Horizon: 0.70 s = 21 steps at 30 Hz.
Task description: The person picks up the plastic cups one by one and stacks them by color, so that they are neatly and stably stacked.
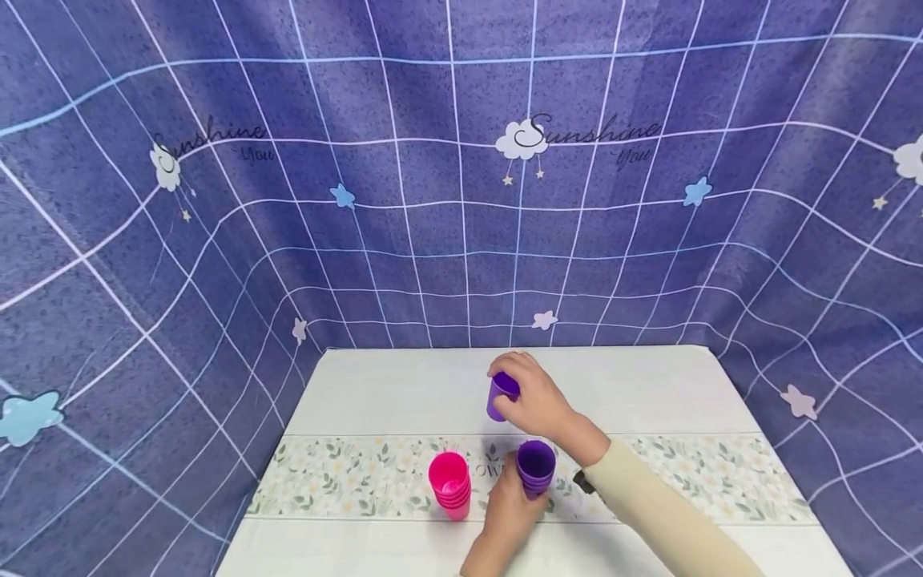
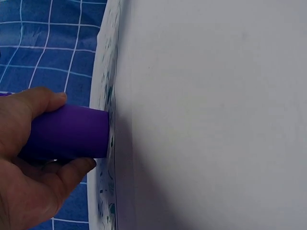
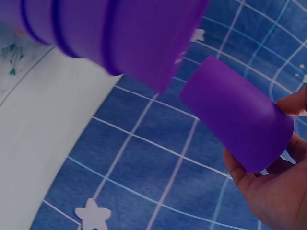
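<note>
My left hand (image 1: 510, 513) grips a stack of nested purple cups (image 1: 535, 486) low on its side, with the mouths facing up. In the left wrist view the thumb and fingers wrap the lowest cup (image 2: 72, 132), whose base is at the printed cloth. Above and beyond that stack, my right hand (image 1: 541, 401) holds a single purple cup (image 1: 497, 405) near its rim, mouth up. The right wrist view shows this cup (image 3: 240, 115) apart from the stack (image 3: 139, 38). To the left of my left hand stands a stack of nested pink cups (image 1: 452, 489).
A white cloth (image 1: 389, 393) with a floral band (image 1: 346, 477) covers the table. Blue-purple checked curtains (image 1: 433, 224) with stars and clouds enclose its back and both sides. A dark band (image 1: 584, 481) shows at the right wrist.
</note>
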Each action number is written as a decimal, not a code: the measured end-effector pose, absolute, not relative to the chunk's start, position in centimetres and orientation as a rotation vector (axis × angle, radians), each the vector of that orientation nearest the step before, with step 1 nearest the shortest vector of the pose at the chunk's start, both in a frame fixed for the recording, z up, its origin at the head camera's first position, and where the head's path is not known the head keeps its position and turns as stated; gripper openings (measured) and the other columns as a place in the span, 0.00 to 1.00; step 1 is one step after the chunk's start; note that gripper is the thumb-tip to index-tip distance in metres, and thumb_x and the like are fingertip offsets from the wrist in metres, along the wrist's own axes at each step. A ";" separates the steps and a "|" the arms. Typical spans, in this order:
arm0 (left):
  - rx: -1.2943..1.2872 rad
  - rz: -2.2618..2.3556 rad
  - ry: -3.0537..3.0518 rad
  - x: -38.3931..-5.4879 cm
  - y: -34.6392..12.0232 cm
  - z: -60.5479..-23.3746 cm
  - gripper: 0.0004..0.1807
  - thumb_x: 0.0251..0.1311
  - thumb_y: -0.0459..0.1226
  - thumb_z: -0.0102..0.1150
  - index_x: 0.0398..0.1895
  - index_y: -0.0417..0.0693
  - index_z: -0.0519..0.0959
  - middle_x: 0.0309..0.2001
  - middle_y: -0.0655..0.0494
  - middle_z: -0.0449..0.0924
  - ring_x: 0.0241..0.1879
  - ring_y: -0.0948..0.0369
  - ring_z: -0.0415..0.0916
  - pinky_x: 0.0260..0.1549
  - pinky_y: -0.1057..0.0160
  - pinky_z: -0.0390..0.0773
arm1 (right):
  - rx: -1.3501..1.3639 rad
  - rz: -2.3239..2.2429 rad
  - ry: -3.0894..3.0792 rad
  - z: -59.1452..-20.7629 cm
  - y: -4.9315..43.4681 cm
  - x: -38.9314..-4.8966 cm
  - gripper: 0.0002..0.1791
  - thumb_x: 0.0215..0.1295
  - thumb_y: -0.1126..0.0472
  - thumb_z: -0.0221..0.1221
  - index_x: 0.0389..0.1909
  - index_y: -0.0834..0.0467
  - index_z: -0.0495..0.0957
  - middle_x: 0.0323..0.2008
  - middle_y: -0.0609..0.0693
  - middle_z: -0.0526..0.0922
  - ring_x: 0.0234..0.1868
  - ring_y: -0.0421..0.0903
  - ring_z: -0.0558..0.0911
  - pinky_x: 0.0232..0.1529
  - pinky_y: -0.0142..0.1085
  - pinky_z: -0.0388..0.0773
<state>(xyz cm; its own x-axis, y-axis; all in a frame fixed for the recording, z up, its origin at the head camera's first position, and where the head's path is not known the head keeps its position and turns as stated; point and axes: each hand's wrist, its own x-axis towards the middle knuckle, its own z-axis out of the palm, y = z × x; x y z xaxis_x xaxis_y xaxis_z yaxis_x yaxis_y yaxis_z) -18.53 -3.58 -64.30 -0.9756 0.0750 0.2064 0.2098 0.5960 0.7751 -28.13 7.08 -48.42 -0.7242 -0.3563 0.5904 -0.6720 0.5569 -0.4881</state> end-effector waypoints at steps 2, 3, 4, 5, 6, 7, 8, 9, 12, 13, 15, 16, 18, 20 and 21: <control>-0.245 -1.327 -2.678 -18.4 -3.6 -64.3 0.40 0.50 0.38 0.79 0.66 0.47 0.68 0.56 0.49 0.87 0.58 0.50 0.86 0.63 0.47 0.84 | 0.847 1.000 -2.339 -48.1 7.3 -27.3 0.21 0.49 0.63 0.61 0.47 0.54 0.83 0.51 0.48 0.86 0.53 0.48 0.81 0.47 0.41 0.84; -0.244 -1.330 -2.689 -18.4 -3.6 -64.3 0.41 0.50 0.38 0.79 0.66 0.47 0.68 0.56 0.48 0.86 0.59 0.50 0.85 0.63 0.47 0.83 | 0.854 0.998 -2.328 -48.0 7.4 -26.9 0.21 0.48 0.63 0.61 0.47 0.54 0.84 0.51 0.48 0.86 0.53 0.48 0.81 0.48 0.41 0.84; -0.237 -1.334 -2.704 -18.4 -3.7 -64.3 0.40 0.50 0.38 0.78 0.66 0.48 0.68 0.56 0.49 0.86 0.59 0.50 0.85 0.63 0.47 0.83 | 0.863 1.000 -2.318 -47.9 7.5 -26.5 0.21 0.48 0.63 0.60 0.47 0.54 0.84 0.51 0.48 0.86 0.53 0.48 0.81 0.48 0.41 0.84; -0.229 -1.346 -2.716 -18.4 -3.7 -64.3 0.40 0.51 0.38 0.78 0.67 0.48 0.68 0.57 0.49 0.86 0.60 0.50 0.85 0.64 0.47 0.83 | 0.871 1.001 -2.314 -47.8 7.5 -26.2 0.21 0.48 0.63 0.60 0.47 0.54 0.84 0.52 0.48 0.86 0.54 0.48 0.81 0.48 0.41 0.84; -0.223 -1.354 -2.730 -18.4 -3.7 -64.3 0.40 0.50 0.38 0.78 0.67 0.49 0.68 0.57 0.49 0.86 0.60 0.50 0.85 0.65 0.46 0.82 | 0.880 0.996 -2.307 -47.8 7.5 -26.0 0.20 0.48 0.63 0.60 0.46 0.53 0.84 0.52 0.48 0.86 0.54 0.48 0.81 0.49 0.41 0.84; -0.216 -1.359 -2.743 -18.5 -3.7 -64.3 0.40 0.50 0.38 0.78 0.67 0.49 0.68 0.58 0.49 0.86 0.60 0.50 0.85 0.65 0.45 0.82 | 0.887 0.992 -2.305 -47.7 7.6 -25.7 0.20 0.48 0.63 0.60 0.46 0.53 0.84 0.52 0.48 0.86 0.55 0.48 0.81 0.49 0.41 0.85; -0.202 -1.370 -2.761 -18.5 -3.7 -64.2 0.40 0.51 0.38 0.78 0.67 0.51 0.67 0.58 0.49 0.85 0.61 0.50 0.84 0.65 0.45 0.82 | 0.891 0.986 -2.303 -47.6 7.7 -25.5 0.20 0.48 0.63 0.61 0.46 0.53 0.84 0.52 0.47 0.86 0.55 0.47 0.81 0.48 0.40 0.85; -0.198 -1.379 -2.769 -18.5 -3.7 -64.2 0.40 0.51 0.39 0.78 0.67 0.51 0.67 0.58 0.49 0.85 0.61 0.49 0.84 0.66 0.44 0.81 | 0.895 0.984 -2.302 -47.6 7.7 -25.3 0.20 0.48 0.63 0.61 0.46 0.53 0.84 0.52 0.47 0.86 0.55 0.47 0.81 0.48 0.40 0.85; -0.188 -1.395 -2.787 -18.5 -3.8 -64.1 0.40 0.51 0.39 0.77 0.67 0.52 0.67 0.59 0.49 0.84 0.62 0.49 0.83 0.67 0.43 0.80 | 0.899 0.975 -2.301 -47.5 7.9 -24.8 0.19 0.48 0.62 0.61 0.45 0.53 0.84 0.52 0.47 0.86 0.54 0.46 0.81 0.47 0.39 0.85; -0.186 -1.398 -2.787 -18.5 -3.7 -64.0 0.40 0.52 0.40 0.77 0.67 0.53 0.67 0.59 0.50 0.85 0.62 0.49 0.83 0.67 0.43 0.80 | 0.897 0.975 -2.304 -47.5 8.0 -24.6 0.19 0.48 0.62 0.61 0.45 0.52 0.84 0.51 0.46 0.86 0.54 0.45 0.81 0.47 0.39 0.85; -0.197 -1.386 -2.773 -18.4 -3.7 -64.0 0.39 0.51 0.40 0.77 0.66 0.52 0.67 0.58 0.50 0.85 0.60 0.50 0.84 0.65 0.44 0.81 | 0.891 0.972 -2.311 -47.6 8.2 -24.3 0.20 0.48 0.62 0.61 0.45 0.52 0.84 0.51 0.46 0.86 0.54 0.45 0.81 0.47 0.39 0.85; -0.202 -1.376 -2.771 -18.4 -3.7 -64.0 0.39 0.52 0.40 0.77 0.66 0.52 0.67 0.57 0.50 0.85 0.60 0.50 0.84 0.65 0.44 0.82 | 0.887 0.973 -2.312 -47.7 8.3 -24.1 0.20 0.47 0.62 0.61 0.45 0.51 0.83 0.51 0.46 0.86 0.54 0.44 0.81 0.47 0.38 0.85; -0.210 -1.345 -2.757 -18.3 -3.7 -64.0 0.39 0.51 0.39 0.77 0.66 0.51 0.67 0.55 0.50 0.85 0.57 0.50 0.86 0.62 0.45 0.83 | 0.882 0.975 -2.310 -47.8 8.5 -23.7 0.20 0.47 0.62 0.61 0.45 0.51 0.84 0.51 0.45 0.86 0.54 0.44 0.81 0.46 0.38 0.85; -0.215 -1.310 -2.749 -18.3 -3.7 -64.0 0.39 0.51 0.40 0.78 0.65 0.49 0.67 0.52 0.50 0.86 0.54 0.50 0.87 0.59 0.46 0.85 | 0.870 0.982 -2.311 -47.9 8.7 -23.3 0.20 0.46 0.62 0.61 0.44 0.51 0.84 0.51 0.46 0.86 0.53 0.45 0.81 0.45 0.38 0.85; -0.212 -1.302 -2.749 -18.3 -3.7 -64.0 0.39 0.51 0.40 0.78 0.65 0.48 0.67 0.51 0.50 0.86 0.53 0.50 0.87 0.58 0.47 0.86 | 0.863 0.987 -2.312 -48.0 8.8 -23.1 0.20 0.46 0.62 0.61 0.44 0.51 0.84 0.50 0.46 0.86 0.53 0.45 0.81 0.45 0.38 0.86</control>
